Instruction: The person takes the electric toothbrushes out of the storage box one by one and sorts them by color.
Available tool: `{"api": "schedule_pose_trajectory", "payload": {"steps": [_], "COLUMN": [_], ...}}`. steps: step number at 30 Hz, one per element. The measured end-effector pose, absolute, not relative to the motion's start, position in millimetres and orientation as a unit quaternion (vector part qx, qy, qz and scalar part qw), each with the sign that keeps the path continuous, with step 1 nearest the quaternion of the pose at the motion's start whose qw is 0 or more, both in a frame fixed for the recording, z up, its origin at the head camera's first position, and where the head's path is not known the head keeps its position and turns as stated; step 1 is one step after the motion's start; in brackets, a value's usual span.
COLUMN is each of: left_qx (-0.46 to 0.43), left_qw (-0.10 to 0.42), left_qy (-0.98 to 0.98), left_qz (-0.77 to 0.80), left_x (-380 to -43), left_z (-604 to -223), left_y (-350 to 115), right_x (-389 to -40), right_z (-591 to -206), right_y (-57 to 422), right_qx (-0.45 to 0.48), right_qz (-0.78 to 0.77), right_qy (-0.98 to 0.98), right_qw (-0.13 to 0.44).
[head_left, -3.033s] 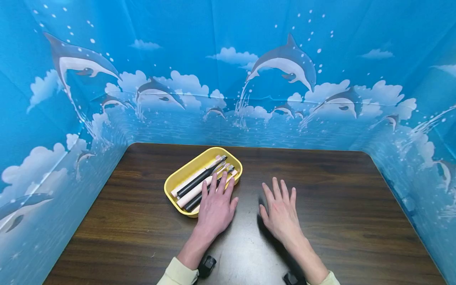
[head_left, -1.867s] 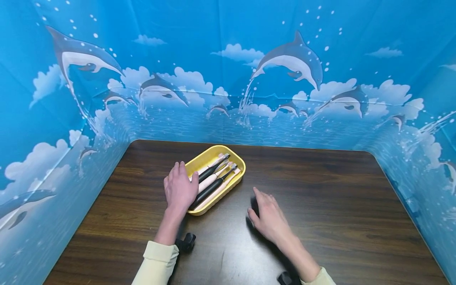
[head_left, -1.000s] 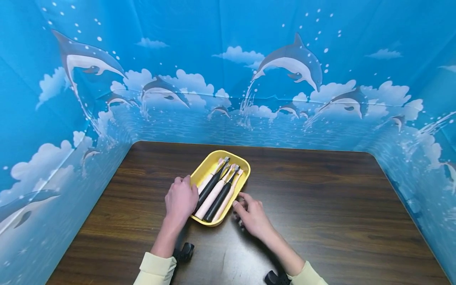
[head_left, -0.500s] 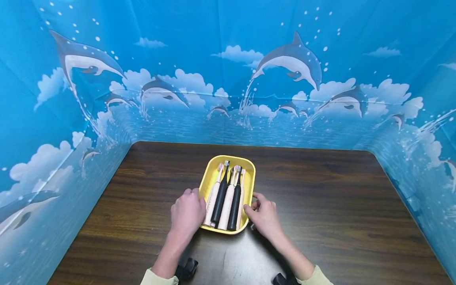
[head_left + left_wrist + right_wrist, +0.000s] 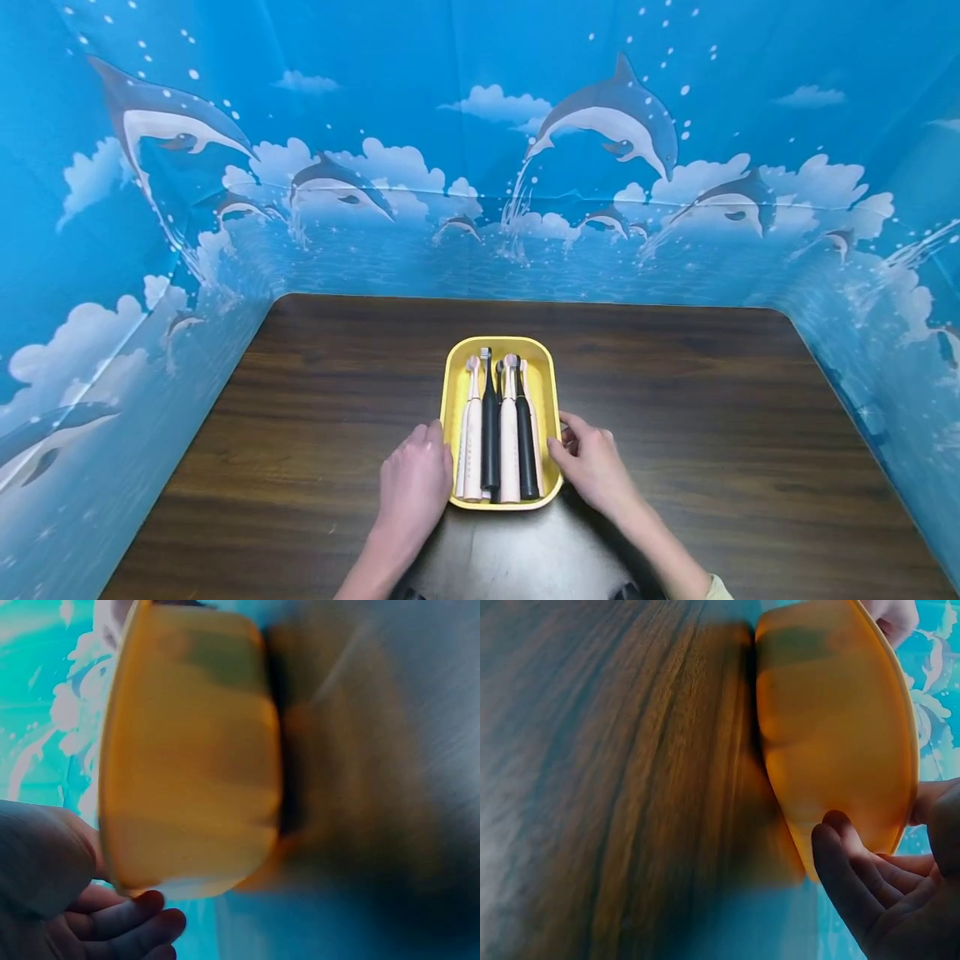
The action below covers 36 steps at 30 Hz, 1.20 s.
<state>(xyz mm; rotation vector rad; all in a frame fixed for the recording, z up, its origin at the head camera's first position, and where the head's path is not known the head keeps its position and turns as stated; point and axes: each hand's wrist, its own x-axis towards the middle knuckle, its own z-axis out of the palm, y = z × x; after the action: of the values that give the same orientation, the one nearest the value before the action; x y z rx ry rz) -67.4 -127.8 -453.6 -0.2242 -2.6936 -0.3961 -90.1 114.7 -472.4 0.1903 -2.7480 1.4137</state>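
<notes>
A yellow plastic tub [image 5: 501, 342] stands lengthwise near the middle of the table, between my two hands. Several electric toothbrushes lie side by side in it, heads at the far end, among them a black toothbrush [image 5: 490, 442] and a pale pink toothbrush [image 5: 509, 454]. My left hand [image 5: 415, 482] grips the tub's left rim. On the right rim, my right hand [image 5: 597, 471] holds the tub with thumb and fingers. The left wrist view has the tub's outer wall [image 5: 191, 750] close up; in the right wrist view, curled fingers [image 5: 847, 862] touch the opposite wall [image 5: 836, 727].
The dark wood-grain table [image 5: 712, 417] extends to both sides of the tub. A blue dolphin-print curtain [image 5: 480, 150] rises along its back, left and right edges.
My left hand went from over the toothbrushes to the tub's left rim, and my right hand came to the right rim. The tub turned from slanted to straight and slid right and nearer.
</notes>
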Motion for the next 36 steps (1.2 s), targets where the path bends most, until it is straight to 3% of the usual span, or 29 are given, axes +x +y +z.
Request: {"api": "schedule_pose_trajectory", "payload": {"steps": [12,21,26,31,33,36], "left_qx": [-0.107,-0.085,-0.093,-0.110,-0.120,-0.132], "left_qw": [0.226,0.145,0.118,0.135,0.147,0.155], "left_qy": [-0.955,-0.958,-0.956,-0.949,-0.945,-0.943], "left_qz": [-0.162,-0.232,-0.253,-0.264,-0.265,-0.265], "left_x": [-51,-48,-46,-48,-51,-56], "left_z": [-462,-464,-469,-476,-479,-481], "left_y": [-118,-111,-106,-107,-108,-109], "right_x": [-83,-81,-82,-89,-94,-103], "right_z": [-461,-456,-450,-443,-440,-439], "right_y": [140,143,137,122,113,99], "right_qx": [0.105,0.083,0.055,0.097,0.109,0.090], "right_qz": [0.423,0.416,0.416,0.462,0.482,0.494], "right_qy": [-0.900,-0.904,-0.907,-0.874,-0.863,-0.864], "right_qw": [-0.023,-0.046,0.029,0.117,0.102,0.034]}}
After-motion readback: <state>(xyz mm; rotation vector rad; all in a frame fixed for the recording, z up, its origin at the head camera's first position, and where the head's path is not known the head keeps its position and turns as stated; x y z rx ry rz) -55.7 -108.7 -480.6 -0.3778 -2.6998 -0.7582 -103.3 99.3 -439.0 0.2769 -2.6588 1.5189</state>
